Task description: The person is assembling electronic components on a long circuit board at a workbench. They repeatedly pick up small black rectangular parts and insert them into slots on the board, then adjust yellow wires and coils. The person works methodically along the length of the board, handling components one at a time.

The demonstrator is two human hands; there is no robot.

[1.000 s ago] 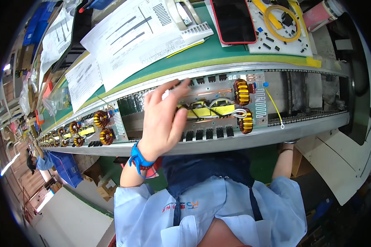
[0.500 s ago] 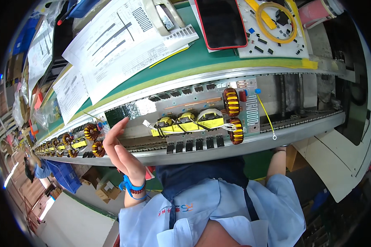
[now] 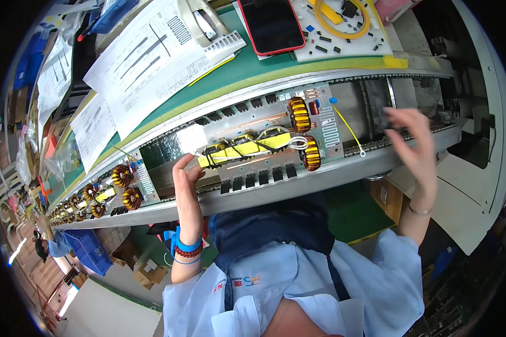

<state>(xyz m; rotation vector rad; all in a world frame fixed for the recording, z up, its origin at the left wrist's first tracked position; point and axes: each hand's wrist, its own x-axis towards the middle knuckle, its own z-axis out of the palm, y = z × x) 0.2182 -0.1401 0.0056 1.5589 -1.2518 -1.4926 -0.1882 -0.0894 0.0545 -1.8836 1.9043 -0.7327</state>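
Observation:
A grey circuit board (image 3: 315, 121) lies across the metal rails of a conveyor. It bears a row of transformers with yellow tape (image 3: 247, 148) and white leads, two copper-wound toroid coils (image 3: 299, 114) and several black upright parts (image 3: 263, 176). My left hand (image 3: 186, 188) is at the board's left end, fingers bent in by the end of the taped row; what they pinch, if anything, is hidden. To the right of the board, over the conveyor, is my right hand (image 3: 415, 143), blurred, with a dark smear at its fingertips. A yellow wire (image 3: 348, 128) with a ring terminal hangs off the board's right end.
More boards with coils (image 3: 121, 176) sit along the conveyor to the left. Beyond the rail (image 3: 230, 95), a green bench holds paper sheets (image 3: 135, 62), a red-edged phone (image 3: 271, 25), a tape roll (image 3: 343, 31) and a white foam sheet with small black parts (image 3: 371, 49).
My right hand has come up from below the rail to over the conveyor. My left hand has moved right, to the board's left end, and its fingers have bent. The view has shifted.

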